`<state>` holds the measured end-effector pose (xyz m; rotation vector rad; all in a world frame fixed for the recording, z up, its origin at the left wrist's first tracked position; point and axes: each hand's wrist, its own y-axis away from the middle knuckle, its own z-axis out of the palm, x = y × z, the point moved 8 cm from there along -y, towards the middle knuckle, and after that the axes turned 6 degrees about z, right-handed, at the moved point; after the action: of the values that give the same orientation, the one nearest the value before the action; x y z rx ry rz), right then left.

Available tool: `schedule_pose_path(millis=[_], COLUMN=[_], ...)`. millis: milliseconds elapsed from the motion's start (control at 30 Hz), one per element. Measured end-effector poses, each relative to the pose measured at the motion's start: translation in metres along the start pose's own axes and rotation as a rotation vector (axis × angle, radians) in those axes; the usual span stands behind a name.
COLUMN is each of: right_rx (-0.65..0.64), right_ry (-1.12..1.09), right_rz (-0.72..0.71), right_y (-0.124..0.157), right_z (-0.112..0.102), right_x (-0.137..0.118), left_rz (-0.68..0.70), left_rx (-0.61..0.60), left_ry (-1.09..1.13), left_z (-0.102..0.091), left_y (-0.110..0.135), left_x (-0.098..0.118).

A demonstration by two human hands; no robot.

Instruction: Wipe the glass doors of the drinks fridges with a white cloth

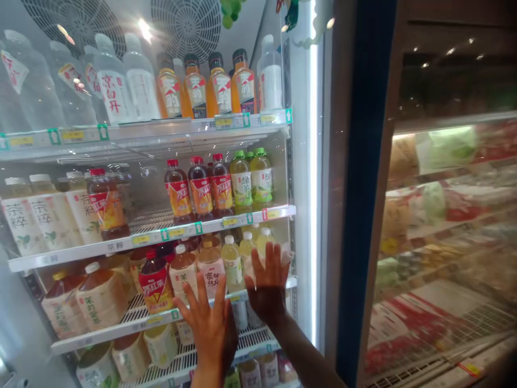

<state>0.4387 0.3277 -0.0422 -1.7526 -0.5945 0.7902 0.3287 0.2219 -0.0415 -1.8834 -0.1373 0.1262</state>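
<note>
My left hand (208,323) is raised with its fingers spread, in front of the third shelf (133,326) of an upright drinks cooler. Close behind its fingertips stand a pale-labelled tea bottle (183,272) and a pink-labelled bottle (211,272). To the right, my right hand (267,283) is also spread open, before several pale yellow bottles (233,264) that it partly covers. Whether either hand touches a bottle I cannot tell. A red-capped iced tea bottle (154,285) stands left of my left hand.
Above, the second shelf edge (149,237) carries red-labelled tea bottles (202,188) and green tea bottles (262,178). Water and orange drink bottles (220,89) line the top shelf. A bright light strip (314,188) runs down the cooler's right side; beyond a dark post (363,188) stands another, blurred display case.
</note>
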Motion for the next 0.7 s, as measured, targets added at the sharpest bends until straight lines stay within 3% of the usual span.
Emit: schedule_pose_path(millis=[100, 167, 367, 567, 700], right_rx=[-0.028, -0.021, 0.074, 0.024, 0.029], right_ry=[0.012, 0.019, 0.007, 0.029, 0.037], right_rz=[-0.037, -0.050, 0.064, 0.076, 0.072], right_y=[0.034, 0.042, -0.013, 0.038, 0.007], right_z=[0.000, -0.001, -0.012, -0.002, -0.002], right_x=[0.011, 0.020, 0.051, 0.043, 0.029], left_rz=[0.015, 0.033, 0.017, 0.007, 0.024], left_rx=[-0.019, -0.028, -0.056, -0.094, -0.068], left_ry=[0.001, 0.001, 0.031, 0.074, 0.106], left_z=[0.007, 0.011, 0.017, 0.019, 0.014], left_y=[-0.001, 0.000, 0.003, 0.007, -0.001], left_x=[0.011, 0.017, 0.021, 0.020, 0.016])
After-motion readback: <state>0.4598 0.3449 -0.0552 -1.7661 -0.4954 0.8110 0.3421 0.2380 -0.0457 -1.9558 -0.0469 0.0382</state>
